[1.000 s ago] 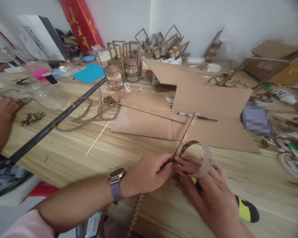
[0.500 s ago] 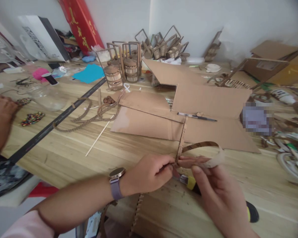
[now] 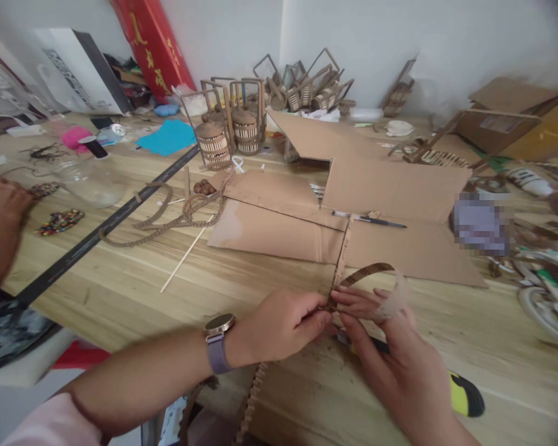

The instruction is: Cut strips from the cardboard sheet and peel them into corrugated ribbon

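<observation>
My left hand (image 3: 279,325), with a watch on its wrist, pinches a narrow corrugated cardboard strip (image 3: 340,263) between thumb and forefinger. From the pinch the strip stands up and another length of it curls over to the right. My right hand (image 3: 395,353) meets the left at the pinch, its fingertips pressed on the strip and the curled end lying over its fingers. Beneath the right hand lies a yellow and black utility knife (image 3: 465,394) on the table, partly hidden by the palm. More of a corrugated strip (image 3: 251,402) hangs near the table's front edge.
Cut cardboard sheets (image 3: 279,232) with a pen (image 3: 369,218) on them lie ahead. Loose curled strips (image 3: 155,232) and a thin stick (image 3: 186,254) are on the left. Small lidded baskets (image 3: 214,148) stand behind. Another person's hand (image 3: 2,210) rests by beads (image 3: 60,222) at far left.
My right hand has shifted slightly left, its fingers closing in nearer the left thumb. The curled end of the strip has moved with it, and more of the knife's rear end shows.
</observation>
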`<state>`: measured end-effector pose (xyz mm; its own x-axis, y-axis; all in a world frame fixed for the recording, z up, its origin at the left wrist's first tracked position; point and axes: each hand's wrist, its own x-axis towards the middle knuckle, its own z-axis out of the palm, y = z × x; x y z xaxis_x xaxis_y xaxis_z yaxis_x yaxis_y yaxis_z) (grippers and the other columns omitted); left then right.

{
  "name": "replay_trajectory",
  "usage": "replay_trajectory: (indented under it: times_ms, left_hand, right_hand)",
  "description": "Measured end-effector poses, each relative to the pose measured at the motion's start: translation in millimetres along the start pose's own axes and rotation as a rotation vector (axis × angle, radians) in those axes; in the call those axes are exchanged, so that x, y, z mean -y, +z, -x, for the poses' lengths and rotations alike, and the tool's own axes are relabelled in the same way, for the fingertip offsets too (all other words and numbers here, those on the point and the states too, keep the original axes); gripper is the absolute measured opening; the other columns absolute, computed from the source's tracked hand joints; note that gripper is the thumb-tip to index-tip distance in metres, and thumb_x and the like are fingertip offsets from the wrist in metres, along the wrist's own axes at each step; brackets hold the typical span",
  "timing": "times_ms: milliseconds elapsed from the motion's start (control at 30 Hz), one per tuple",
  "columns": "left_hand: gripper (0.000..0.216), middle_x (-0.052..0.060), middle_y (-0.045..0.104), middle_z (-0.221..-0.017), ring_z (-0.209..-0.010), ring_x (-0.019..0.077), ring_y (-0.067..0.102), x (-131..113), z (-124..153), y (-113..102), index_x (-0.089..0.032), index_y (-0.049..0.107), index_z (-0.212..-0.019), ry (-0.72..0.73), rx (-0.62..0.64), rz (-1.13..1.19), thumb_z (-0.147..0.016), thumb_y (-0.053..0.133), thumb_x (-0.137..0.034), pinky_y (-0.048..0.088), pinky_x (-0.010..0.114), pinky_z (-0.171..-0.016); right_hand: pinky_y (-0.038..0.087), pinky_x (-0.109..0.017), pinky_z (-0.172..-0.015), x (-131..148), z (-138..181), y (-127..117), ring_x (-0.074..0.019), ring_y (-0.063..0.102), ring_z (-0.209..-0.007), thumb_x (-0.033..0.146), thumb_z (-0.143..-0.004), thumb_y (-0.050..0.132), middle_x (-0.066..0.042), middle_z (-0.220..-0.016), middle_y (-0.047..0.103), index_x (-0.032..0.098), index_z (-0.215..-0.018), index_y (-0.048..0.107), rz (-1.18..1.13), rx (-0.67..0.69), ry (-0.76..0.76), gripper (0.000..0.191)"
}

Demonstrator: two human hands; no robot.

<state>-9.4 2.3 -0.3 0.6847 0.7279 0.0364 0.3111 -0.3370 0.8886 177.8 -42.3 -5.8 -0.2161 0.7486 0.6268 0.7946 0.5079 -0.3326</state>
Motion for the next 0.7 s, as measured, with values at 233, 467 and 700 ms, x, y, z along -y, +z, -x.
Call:
replay_trajectory:
  times_ms: [233, 467, 700]
  left_hand:
    - [0.022, 0.0, 0.062, -0.069, -0.059, 0.0109, 0.051, -1.8, 0.1, -1.4, -0.016, 0.062, -0.084, 0.054, 0.028, -0.067, -0.096, 0.045, -0.024, 0.033, 0.022, -0.056]
    - [0.021, 0.001, 0.065, -0.074, -0.063, 0.0115, 0.054, -2.6, -0.5, -2.9, -0.015, 0.063, -0.092, 0.043, 0.042, -0.013, -0.096, 0.047, -0.027, 0.035, 0.021, -0.057]
    - [0.028, 0.004, 0.072, -0.091, -0.08, 0.015, 0.065, -0.4, -1.8, -2.0, -0.015, 0.065, -0.103, -0.044, -0.008, 0.077, -0.1, 0.044, -0.033, 0.043, 0.022, -0.068]
  right_hand:
    - [0.056, -0.026, -0.069, 0.4, 5.3, -2.8, -0.0162, 0.072, -0.088, 0.035, -0.096, 0.05, 0.001, -0.093, 0.076, 0.027, -0.1, 0.065, -0.082, -0.003, 0.23, 0.018]
    - [0.057, -0.026, -0.074, 1.2, 6.4, -1.7, -0.0153, 0.072, -0.089, 0.032, -0.096, 0.05, -0.001, -0.095, 0.075, 0.025, -0.103, 0.064, -0.159, 0.001, 0.236, 0.016]
    - [0.049, -0.04, -0.087, 4.5, 3.8, 2.1, -0.0215, 0.071, -0.096, 0.023, -0.093, 0.053, -0.004, -0.1, 0.075, 0.025, -0.095, 0.057, -0.018, 0.007, -0.038, 0.005]
